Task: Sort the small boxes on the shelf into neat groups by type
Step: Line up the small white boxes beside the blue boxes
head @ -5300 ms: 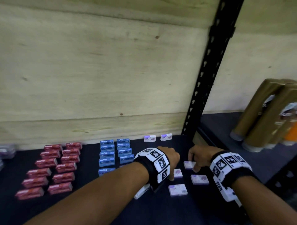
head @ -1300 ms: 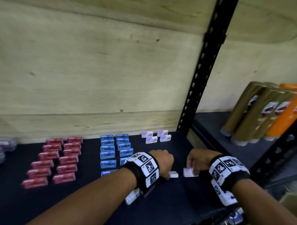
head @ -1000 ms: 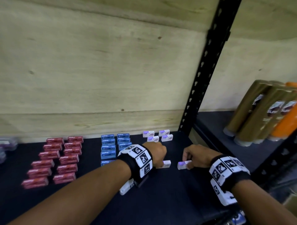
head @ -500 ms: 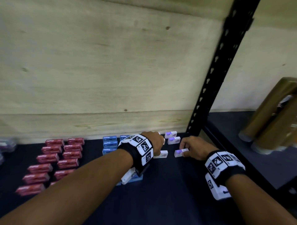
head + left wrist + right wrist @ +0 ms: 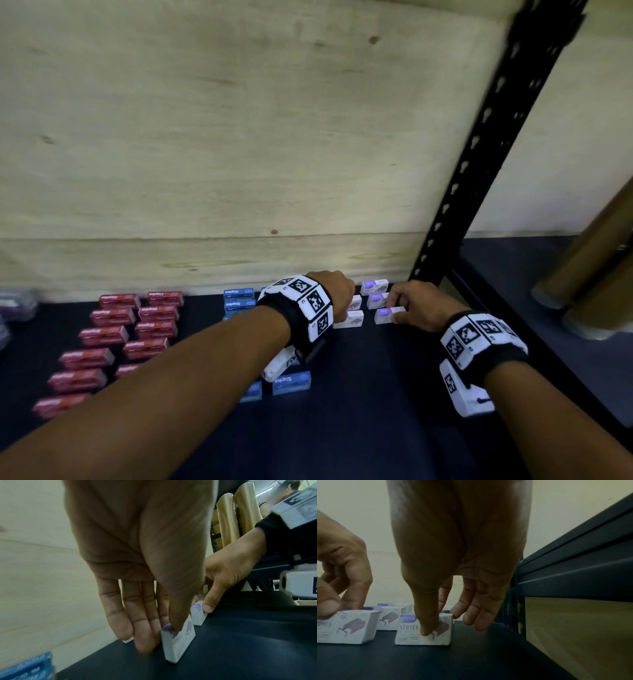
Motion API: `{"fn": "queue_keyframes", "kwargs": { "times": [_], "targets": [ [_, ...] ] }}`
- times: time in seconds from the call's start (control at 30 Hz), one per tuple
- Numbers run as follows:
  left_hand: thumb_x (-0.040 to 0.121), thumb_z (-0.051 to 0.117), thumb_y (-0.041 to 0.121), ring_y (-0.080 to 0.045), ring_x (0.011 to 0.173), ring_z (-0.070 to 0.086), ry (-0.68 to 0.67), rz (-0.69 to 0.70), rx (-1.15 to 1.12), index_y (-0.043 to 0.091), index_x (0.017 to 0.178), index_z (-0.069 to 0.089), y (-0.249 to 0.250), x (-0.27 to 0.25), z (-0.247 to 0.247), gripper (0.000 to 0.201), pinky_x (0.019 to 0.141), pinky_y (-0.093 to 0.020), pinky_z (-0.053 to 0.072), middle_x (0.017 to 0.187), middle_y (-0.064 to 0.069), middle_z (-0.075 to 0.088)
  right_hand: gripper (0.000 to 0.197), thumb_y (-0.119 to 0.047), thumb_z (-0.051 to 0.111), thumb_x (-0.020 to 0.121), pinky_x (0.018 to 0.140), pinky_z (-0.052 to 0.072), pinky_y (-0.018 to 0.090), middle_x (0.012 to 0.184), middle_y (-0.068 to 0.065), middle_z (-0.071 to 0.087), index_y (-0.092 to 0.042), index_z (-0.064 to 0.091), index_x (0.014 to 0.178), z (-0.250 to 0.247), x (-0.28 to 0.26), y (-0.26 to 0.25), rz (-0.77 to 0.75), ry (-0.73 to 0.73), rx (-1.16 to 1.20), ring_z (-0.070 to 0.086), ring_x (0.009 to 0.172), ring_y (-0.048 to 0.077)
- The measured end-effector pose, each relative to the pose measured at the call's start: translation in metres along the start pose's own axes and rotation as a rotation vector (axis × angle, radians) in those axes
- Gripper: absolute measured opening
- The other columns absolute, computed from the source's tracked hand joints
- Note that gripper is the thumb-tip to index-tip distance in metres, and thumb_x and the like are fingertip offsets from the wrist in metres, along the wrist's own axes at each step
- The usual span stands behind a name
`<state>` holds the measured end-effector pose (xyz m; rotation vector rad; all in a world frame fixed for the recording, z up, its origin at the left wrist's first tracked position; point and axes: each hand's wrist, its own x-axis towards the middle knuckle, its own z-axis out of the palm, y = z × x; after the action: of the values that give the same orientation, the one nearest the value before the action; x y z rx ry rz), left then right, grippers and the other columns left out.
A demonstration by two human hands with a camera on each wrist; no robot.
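Observation:
Small white-and-purple staples boxes stand in two columns at the back of the dark shelf (image 5: 359, 428). My left hand (image 5: 337, 294) pinches the front-left white box (image 5: 350, 321) between thumb and fingers; in the left wrist view the left hand (image 5: 160, 639) holds that box (image 5: 178, 642) standing on the shelf. My right hand (image 5: 399, 308) pinches the front-right white box (image 5: 385, 315), thumb on its printed face (image 5: 412, 635) and fingers behind. Earlier white boxes (image 5: 376, 298) stand just behind. Red boxes (image 5: 113, 339) and blue boxes (image 5: 238, 298) form rows to the left.
Two blue boxes (image 5: 291, 382) lie under my left forearm. A plywood wall (image 5: 239, 154) closes the back. A black perforated post (image 5: 479, 171) stands right of the white boxes. Gold tubes (image 5: 599, 274) lean on the neighbouring shelf. Clear containers (image 5: 13, 305) sit far left.
Both hands have carried one white box each from the shelf's middle toward the back and set them in front of the earlier white rows. The head view has shifted closer.

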<state>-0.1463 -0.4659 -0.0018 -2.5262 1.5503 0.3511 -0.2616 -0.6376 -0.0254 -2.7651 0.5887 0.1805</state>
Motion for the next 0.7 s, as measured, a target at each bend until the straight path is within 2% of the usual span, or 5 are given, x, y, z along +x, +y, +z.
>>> {"fn": "queue_keyframes", "kwargs": {
  "times": [0.23, 0.37, 0.43, 0.5, 0.7],
  "targets": [
    [0.088, 0.066, 0.029, -0.026, 0.095, 0.063, 0.015, -0.023, -0.047, 0.015, 0.106, 0.064, -0.005, -0.007, -0.011, 0.023, 0.076, -0.035, 0.052, 0.109, -0.005, 0.061, 0.019, -0.019, 0.077, 0.079, 0.06, 0.035, 0.009, 0.082, -0.016, 0.055, -0.023, 0.07, 0.097, -0.011, -0.006, -0.006, -0.004, 0.013, 0.002, 0.051, 0.074, -0.002],
    [0.089, 0.065, 0.033, -0.026, 0.093, 0.065, 0.064, -0.05, -0.058, 0.014, 0.105, 0.066, -0.019, -0.024, -0.019, 0.026, 0.078, -0.036, 0.055, 0.104, -0.004, 0.064, 0.014, -0.026, 0.076, 0.081, 0.062, 0.039, 0.014, 0.085, -0.011, 0.059, -0.03, 0.064, 0.087, -0.024, -0.011, -0.024, -0.028, 0.021, -0.021, 0.054, 0.073, 0.002],
    [0.089, 0.065, 0.034, -0.027, 0.092, 0.065, 0.07, -0.067, -0.073, 0.013, 0.106, 0.067, -0.029, -0.036, -0.025, 0.027, 0.08, -0.038, 0.056, 0.103, -0.005, 0.066, 0.013, -0.029, 0.074, 0.083, 0.065, 0.044, 0.017, 0.089, -0.01, 0.061, -0.031, 0.063, 0.088, -0.029, -0.012, -0.037, -0.057, 0.013, -0.004, 0.056, 0.074, 0.001],
    [0.089, 0.065, 0.035, -0.027, 0.092, 0.065, 0.074, -0.082, -0.098, 0.014, 0.106, 0.069, -0.042, -0.054, -0.031, 0.028, 0.081, -0.038, 0.056, 0.104, -0.006, 0.067, 0.01, -0.03, 0.073, 0.084, 0.068, 0.049, 0.022, 0.09, -0.006, 0.065, -0.029, 0.064, 0.09, -0.032, -0.013, -0.056, -0.097, 0.011, 0.014, 0.06, 0.074, 0.008],
    [0.089, 0.063, 0.041, -0.024, 0.097, 0.063, 0.138, -0.183, -0.104, 0.021, 0.109, 0.07, -0.098, -0.137, -0.041, 0.029, 0.085, -0.036, 0.054, 0.112, -0.002, 0.067, 0.009, -0.033, 0.069, 0.086, 0.07, 0.045, 0.024, 0.089, -0.01, 0.064, -0.034, 0.061, 0.09, -0.036, -0.012, -0.139, -0.293, 0.022, -0.046, 0.061, 0.079, 0.01]
  ]
}}
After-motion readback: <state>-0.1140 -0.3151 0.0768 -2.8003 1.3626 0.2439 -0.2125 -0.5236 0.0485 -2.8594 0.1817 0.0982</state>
